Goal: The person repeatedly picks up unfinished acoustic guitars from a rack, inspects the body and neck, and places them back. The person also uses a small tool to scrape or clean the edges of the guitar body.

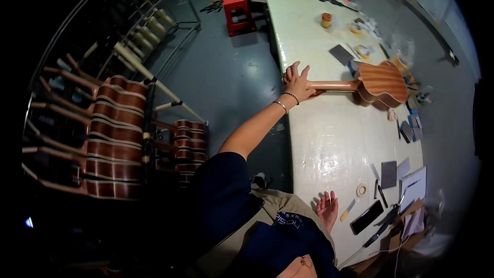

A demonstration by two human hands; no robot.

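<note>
A brown wooden ukulele [383,82] is back up over the white table, its body to the right and its neck running left. At the far end of the neck, my left hand [297,80] grips the headstock, which it mostly hides. Some of its fingers stick out past the wood, and two bracelets circle the wrist. Close to my body, my right hand [328,210] hangs by the near table edge with loosely curled fingers apart and nothing in it. A yellow-handled knife [347,210] lies just right of that hand.
On the white table [329,144] lie a phone [367,217], a tape roll [362,190], dark sanding sheets [389,174] and a notebook [413,188]. Racked instrument bodies [116,139] stand at left. A red stool [238,14] stands on the floor beyond.
</note>
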